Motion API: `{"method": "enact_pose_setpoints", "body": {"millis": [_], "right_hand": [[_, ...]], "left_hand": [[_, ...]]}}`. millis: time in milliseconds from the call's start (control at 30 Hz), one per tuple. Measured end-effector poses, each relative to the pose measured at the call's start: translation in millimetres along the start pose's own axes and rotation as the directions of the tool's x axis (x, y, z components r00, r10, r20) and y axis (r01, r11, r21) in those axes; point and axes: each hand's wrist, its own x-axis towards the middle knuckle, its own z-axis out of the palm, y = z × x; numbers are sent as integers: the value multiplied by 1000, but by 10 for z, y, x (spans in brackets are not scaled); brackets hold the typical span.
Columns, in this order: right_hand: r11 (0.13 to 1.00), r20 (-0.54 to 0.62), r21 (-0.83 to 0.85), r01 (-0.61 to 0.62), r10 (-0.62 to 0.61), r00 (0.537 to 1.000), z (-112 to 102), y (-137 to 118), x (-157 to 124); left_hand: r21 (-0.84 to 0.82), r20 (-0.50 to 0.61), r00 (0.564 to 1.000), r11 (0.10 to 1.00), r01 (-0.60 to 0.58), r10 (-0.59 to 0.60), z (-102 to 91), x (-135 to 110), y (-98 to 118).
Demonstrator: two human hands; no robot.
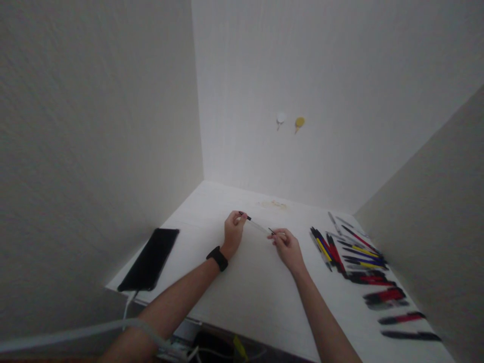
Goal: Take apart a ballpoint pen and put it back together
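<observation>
A pen with a clear barrel (pixel 259 227) and a black end spans the gap between my two hands, above the white table. My left hand (pixel 234 228), with a black band on its wrist, pinches the black end. At the other end of the barrel are the closed fingertips of my right hand (pixel 286 244). A small, thin dark piece (pixel 271 231) shows at those fingertips; whether it belongs to the pen I cannot tell. To the right of my right hand lies a group of black, yellow and red pens (pixel 323 249).
More pens (pixel 365 254) in several colours lie along the table's right side, towards a black pen (pixel 411 336) at the front. A black tablet (pixel 149 259) with a white cable lies at the left edge. Walls enclose three sides; white (pixel 280 118) and yellow hooks (pixel 300 122) hang behind.
</observation>
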Motion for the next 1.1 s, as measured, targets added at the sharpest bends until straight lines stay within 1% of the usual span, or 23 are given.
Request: {"method": "enact_pose_setpoints", "body": {"millis": [167,367,467,567,667,733,800,900,967,1100], "right_hand": [[1000,18,-4,-12,12,1000,2,-55,-5],[999,41,-7,-39,40,998,4,-82,-17],[999,61,-5,-44,45,997,7,-101,-38],[999,113,-12,-49,50,992,4,-118,-58],[999,124,7,-40,39,991,-13,-114,-62],[999,128,39,-33,28,991,-27,-96,-57],[998,172,55,-30,20,985,-39,-73,-50],[998,235,57,-20,6,972,-50,-48,-38],[998,241,56,-19,5,971,-52,-47,-29],[999,255,24,-45,38,966,-45,-65,-19]], "left_hand": [[46,41,999,999,-10,8,6,-17,23],[73,46,998,996,-43,40,7,-17,22],[34,112,994,999,4,-8,16,-11,-14],[-25,192,980,998,56,-50,21,-12,-38],[-67,216,974,993,92,-76,20,-19,-33],[-82,223,970,990,114,-93,17,-24,-21],[-85,214,972,989,118,-97,16,-25,-10],[-94,169,982,991,96,-79,16,-19,-1],[-100,154,985,991,89,-73,15,-16,2],[-106,170,982,989,101,-82,14,-17,11]]}}
